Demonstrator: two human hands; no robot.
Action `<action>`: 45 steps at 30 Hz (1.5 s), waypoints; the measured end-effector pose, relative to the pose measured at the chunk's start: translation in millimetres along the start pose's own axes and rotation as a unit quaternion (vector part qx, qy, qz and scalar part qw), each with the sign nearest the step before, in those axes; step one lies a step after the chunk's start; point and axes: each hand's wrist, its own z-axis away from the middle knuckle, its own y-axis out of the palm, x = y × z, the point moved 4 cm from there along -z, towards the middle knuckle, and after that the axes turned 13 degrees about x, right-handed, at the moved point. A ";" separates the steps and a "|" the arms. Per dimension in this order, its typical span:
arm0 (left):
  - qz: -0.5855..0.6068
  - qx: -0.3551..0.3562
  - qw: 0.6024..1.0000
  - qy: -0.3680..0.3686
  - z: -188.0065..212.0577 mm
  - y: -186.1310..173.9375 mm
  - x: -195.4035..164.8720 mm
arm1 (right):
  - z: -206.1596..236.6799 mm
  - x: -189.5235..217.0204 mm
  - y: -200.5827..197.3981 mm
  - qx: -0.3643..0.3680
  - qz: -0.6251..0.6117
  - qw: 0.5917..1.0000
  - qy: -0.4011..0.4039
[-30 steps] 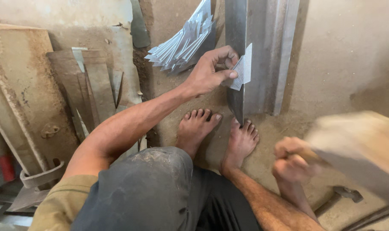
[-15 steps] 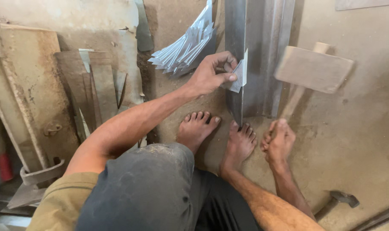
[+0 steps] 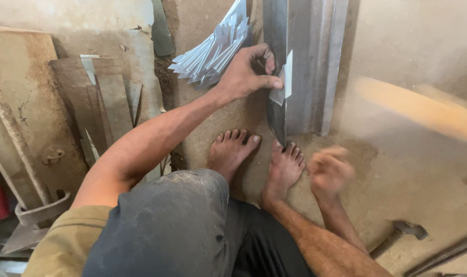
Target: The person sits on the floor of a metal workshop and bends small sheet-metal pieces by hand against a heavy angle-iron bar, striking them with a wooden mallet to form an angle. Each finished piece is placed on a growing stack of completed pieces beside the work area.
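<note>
Upper centre of the frame, our left hand (image 3: 244,77) pinches a small metal strip (image 3: 283,82) between thumb and fingers, holding it against the edge of an upright steel bar (image 3: 275,61). That bar stands beside a wider steel channel (image 3: 315,66) on the sandy floor (image 3: 423,205). Our right hand (image 3: 328,169), lower right of centre, is blurred; it looks closed around a handle, though we cannot tell the grip for certain. A wooden mallet (image 3: 423,107) shows as a pale streak at right. Both bare feet (image 3: 233,151) rest on the floor just below the bar. A fan of cut metal strips (image 3: 213,51) lies upper centre. Rusty plates (image 3: 110,97) lean at left.
</note>
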 end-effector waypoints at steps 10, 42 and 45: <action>0.013 -0.039 0.999 -0.020 11.5 10.9 -13.9 | 0.5 -45.6 12.3 -0.037 -0.040 0.974 0.220; -0.451 0.255 0.836 -0.180 -152.8 29.6 -67.2 | 12.6 41.2 -24.0 -0.118 0.249 0.959 0.069; -0.449 0.263 0.836 -0.173 -154.3 27.6 -63.9 | 12.7 32.4 -20.7 -0.118 0.243 0.960 0.077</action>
